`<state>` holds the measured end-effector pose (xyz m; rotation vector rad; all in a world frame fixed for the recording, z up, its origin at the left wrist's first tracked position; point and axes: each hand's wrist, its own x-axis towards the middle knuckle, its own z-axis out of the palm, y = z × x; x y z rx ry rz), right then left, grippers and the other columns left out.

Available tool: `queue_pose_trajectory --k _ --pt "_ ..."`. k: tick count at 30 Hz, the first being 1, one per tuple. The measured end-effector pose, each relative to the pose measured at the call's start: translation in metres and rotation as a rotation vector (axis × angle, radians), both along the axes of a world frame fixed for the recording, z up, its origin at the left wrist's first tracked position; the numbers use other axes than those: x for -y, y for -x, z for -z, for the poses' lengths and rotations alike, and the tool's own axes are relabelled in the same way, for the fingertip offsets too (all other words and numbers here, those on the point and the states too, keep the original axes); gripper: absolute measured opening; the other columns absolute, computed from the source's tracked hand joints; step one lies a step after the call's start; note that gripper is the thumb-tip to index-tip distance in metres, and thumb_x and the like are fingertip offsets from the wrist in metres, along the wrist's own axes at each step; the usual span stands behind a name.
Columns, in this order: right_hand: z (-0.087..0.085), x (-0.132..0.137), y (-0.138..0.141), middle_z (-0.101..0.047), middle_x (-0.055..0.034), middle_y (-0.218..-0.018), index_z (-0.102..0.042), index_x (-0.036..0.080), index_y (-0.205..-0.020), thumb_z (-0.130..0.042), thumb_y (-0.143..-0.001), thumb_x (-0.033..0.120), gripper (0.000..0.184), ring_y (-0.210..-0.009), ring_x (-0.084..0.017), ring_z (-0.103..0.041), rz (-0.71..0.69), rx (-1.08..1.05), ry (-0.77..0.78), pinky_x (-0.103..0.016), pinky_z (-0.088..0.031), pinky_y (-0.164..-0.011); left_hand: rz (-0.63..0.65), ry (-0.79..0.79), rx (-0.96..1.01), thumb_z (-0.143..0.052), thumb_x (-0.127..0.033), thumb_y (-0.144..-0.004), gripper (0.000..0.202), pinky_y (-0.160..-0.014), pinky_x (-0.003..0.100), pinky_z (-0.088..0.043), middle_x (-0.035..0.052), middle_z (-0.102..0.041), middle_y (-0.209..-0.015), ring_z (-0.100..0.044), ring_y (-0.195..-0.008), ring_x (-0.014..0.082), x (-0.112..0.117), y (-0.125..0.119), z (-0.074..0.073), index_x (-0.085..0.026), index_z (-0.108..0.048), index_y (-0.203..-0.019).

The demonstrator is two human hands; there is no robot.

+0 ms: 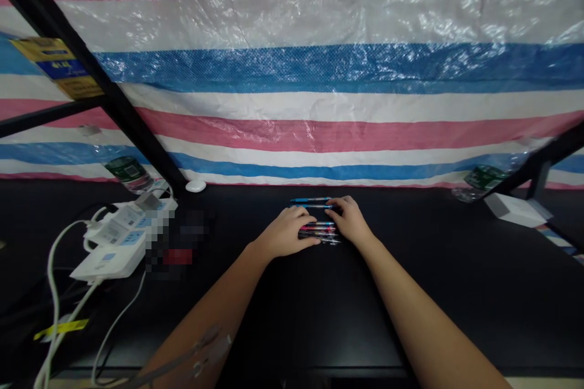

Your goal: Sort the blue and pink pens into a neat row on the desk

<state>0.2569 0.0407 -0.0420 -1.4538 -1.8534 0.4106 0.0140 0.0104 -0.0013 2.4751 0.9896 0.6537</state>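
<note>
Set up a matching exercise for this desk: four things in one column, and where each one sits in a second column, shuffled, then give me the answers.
Things:
1. White computer mouse
2. Power strip
3. Bundle of pens
4. White box

Places:
A. Right side of the desk, near a plastic bottle
B. Beneath the left hand and right hand
C. Back edge of the desk, against the striped tarp
D. Left side of the desk, among white cables

Pairs: 1-C, 2-D, 3-B, 4-A.
</note>
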Motion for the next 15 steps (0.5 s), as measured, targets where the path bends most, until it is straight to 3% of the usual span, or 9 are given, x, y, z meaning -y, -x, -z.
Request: queue_pose_trajectory --k 4,10,13,15 --pt "-0.006 0.001 0.000 -0.066 -0.0095 -0.093 -0.073 0.020 -0.088 -0.063 -0.090 0.031 0.015 -0.093 -0.027 -0.060 -0.039 -0.018 0.006 -0.043 -0.045 -0.092 -0.003 -0.008 0.009 -0.071 -0.050 -0.085 0.045 -0.100 0.048 -0.044 0.0105 -0.062 -0.118 -0.057 -0.110 0.0308 0.000 0.000 0.002 -0.027 -0.070 -0.123" --pt "-0.020 0.011 0.004 -0.069 -0.0059 -0.085 -0.066 0.020 -0.091 -0.050 -0.097 0.047 0.032 -0.079 -0.023 -0.062 0.003 -0.241 0.076 -0.034 -0.044 -0.076 -0.054 -0.004 0.085 -0.062 -0.050 -0.093 0.038 -0.101 0.048 -0.042 0.0103 -0.068 -0.112 -0.058 -0.109 0.0301 -0.002 -0.004 0.005 -0.025 -0.072 -0.120" --pt "-0.026 0.015 0.005 -0.062 -0.0017 -0.071 -0.060 0.021 -0.076 -0.049 -0.097 0.057 0.043 -0.066 -0.018 -0.054 -0.008 -0.370 0.114 -0.030 -0.039 -0.066 -0.153 0.079 0.269 -0.058 -0.044 -0.096 0.031 -0.100 0.046 -0.043 0.0090 -0.072 -0.107 -0.059 -0.108 0.0286 -0.007 -0.007 0.005 -0.025 -0.075 -0.113" --pt "-0.030 0.018 0.007 -0.054 0.0009 -0.062 -0.055 0.021 -0.067 -0.050 -0.095 0.062 0.050 -0.058 -0.015 -0.046 -0.025 -0.461 0.155 -0.029 -0.034 -0.059 -0.243 0.219 0.469 -0.057 -0.045 -0.097 0.030 -0.093 0.042 -0.047 0.0088 -0.074 -0.102 -0.063 -0.100 0.0262 -0.010 -0.008 0.004 -0.024 -0.076 -0.108"
